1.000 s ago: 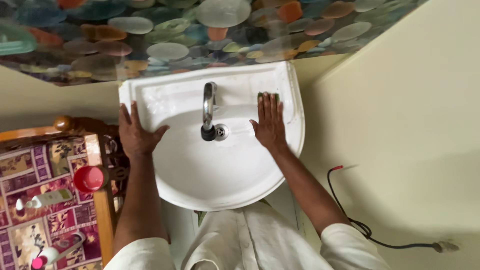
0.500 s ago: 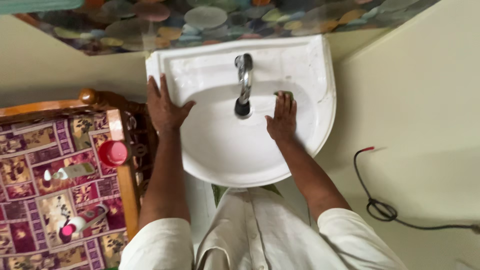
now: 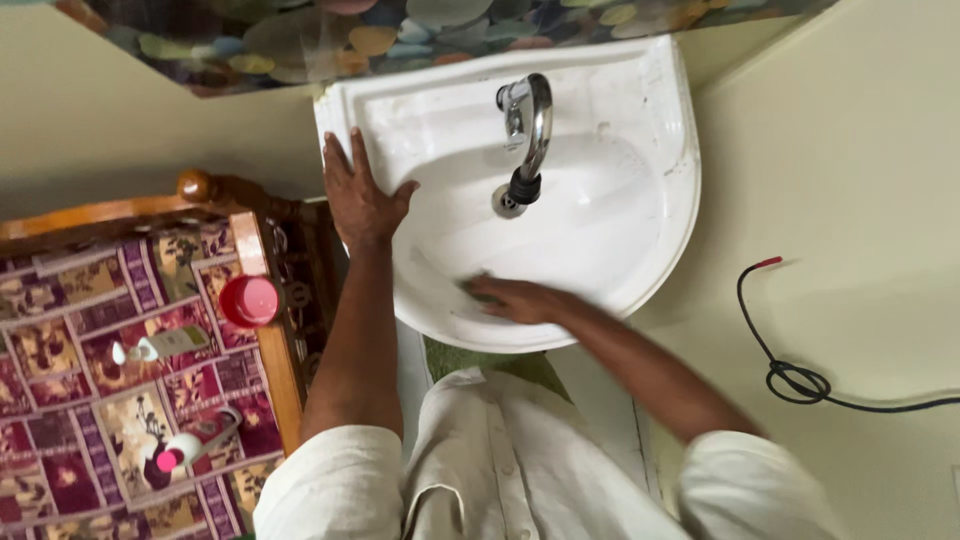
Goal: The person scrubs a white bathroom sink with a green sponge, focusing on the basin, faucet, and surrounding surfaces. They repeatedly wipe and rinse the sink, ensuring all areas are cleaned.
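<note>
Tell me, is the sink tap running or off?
Off, it seems: no stream falls from the tap spout toward the drain.

Soft, even daylight fills the scene, bright without harsh edges. The white ceramic sink (image 3: pixel 640 250) is the brightest surface, nearly washed out beyond the fingers (image 3: pixel 480 287) of the right hand (image 3: pixel 515 298), where detail in the bowl is lost. That hand and its forearm are smeared by motion blur; a greenish trace at the fingertips cannot be made out. The left hand (image 3: pixel 358 200) is sharp, casting a faint shadow beside its fingers. The curved chrome tap (image 3: pixel 530 125) carries bright glints. Faint soft shadows lie on the cream walls.
</note>
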